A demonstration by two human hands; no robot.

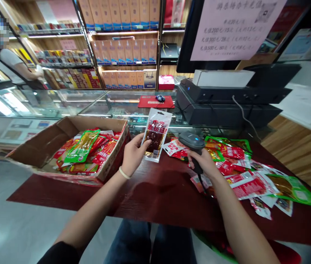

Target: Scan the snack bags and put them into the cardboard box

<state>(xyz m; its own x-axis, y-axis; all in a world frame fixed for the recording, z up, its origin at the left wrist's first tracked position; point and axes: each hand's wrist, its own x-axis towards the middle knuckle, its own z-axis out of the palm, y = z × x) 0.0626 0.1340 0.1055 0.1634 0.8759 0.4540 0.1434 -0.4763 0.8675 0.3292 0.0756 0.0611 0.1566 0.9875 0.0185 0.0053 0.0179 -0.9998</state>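
Observation:
In my left hand is a clear-and-white snack packet with red lettering and dark brown food inside, tilted slightly above the counter. My right hand grips a black barcode scanner by its handle, its head toward the packet and a blue light on top. A cable hangs below the handle. Under and beyond the scanner hand lies a spread pile of red, white and green snack packets. Left of my left hand stands an open cardboard box partly filled with similar packets, a green packet on top.
The dark red counter runs before me. Behind it are a glass display case, a mouse on a red mat, a black register and a monitor with a pink notice. A person stands at far left near the shelves.

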